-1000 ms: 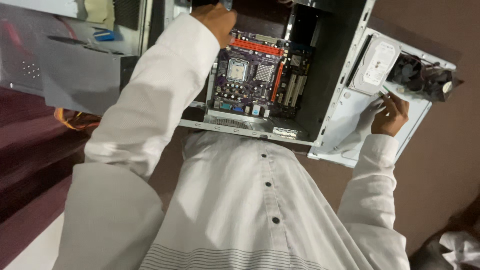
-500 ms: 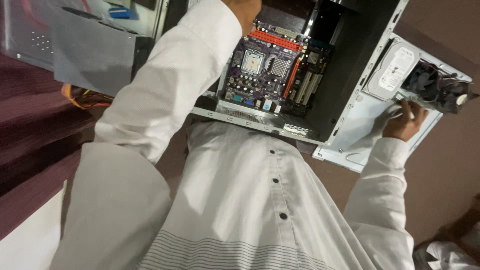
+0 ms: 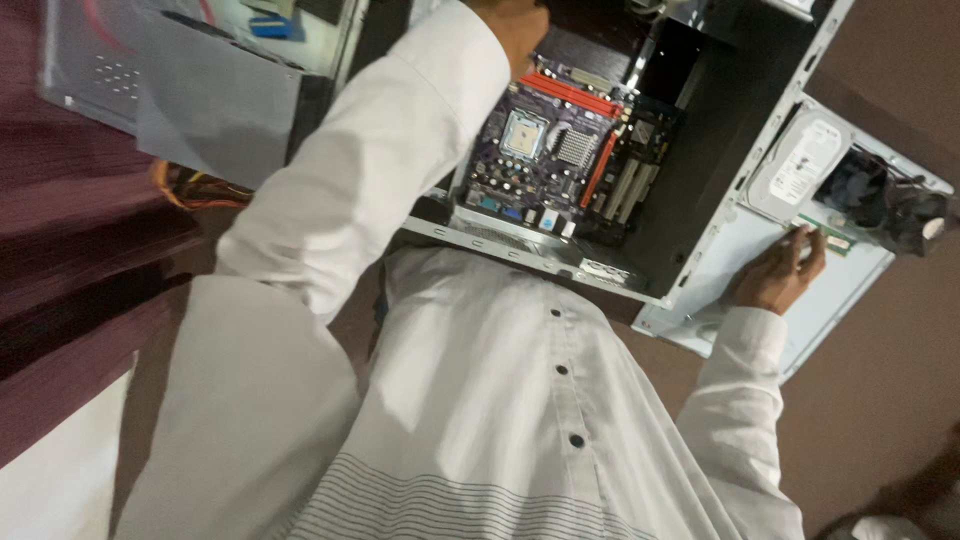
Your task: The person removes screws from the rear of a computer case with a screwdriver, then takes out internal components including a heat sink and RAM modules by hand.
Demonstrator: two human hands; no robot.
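An open computer case [image 3: 700, 190] lies in front of me with a purple motherboard [image 3: 560, 160] inside, showing orange slots and a bare processor socket. My left hand [image 3: 512, 22] reaches over the motherboard's far end; the frame's top edge cuts it off, so its grip is hidden. My right hand [image 3: 775, 272] rests on the detached light side panel [image 3: 735, 265] to the right of the case. Its fingertips pinch the end of a thin green memory stick [image 3: 826, 234] lying on that panel.
A silver hard drive [image 3: 800, 165] and a black cooler fan [image 3: 890, 200] lie on the side panel beyond my right hand. A grey metal cover [image 3: 200, 90] stands at the left, with orange cables [image 3: 185, 190] below it. My white shirt fills the foreground.
The view has swung so the case sits more to the right. My right hand has slid slightly along the panel onto the green stick. My left arm stays stretched over the motherboard.
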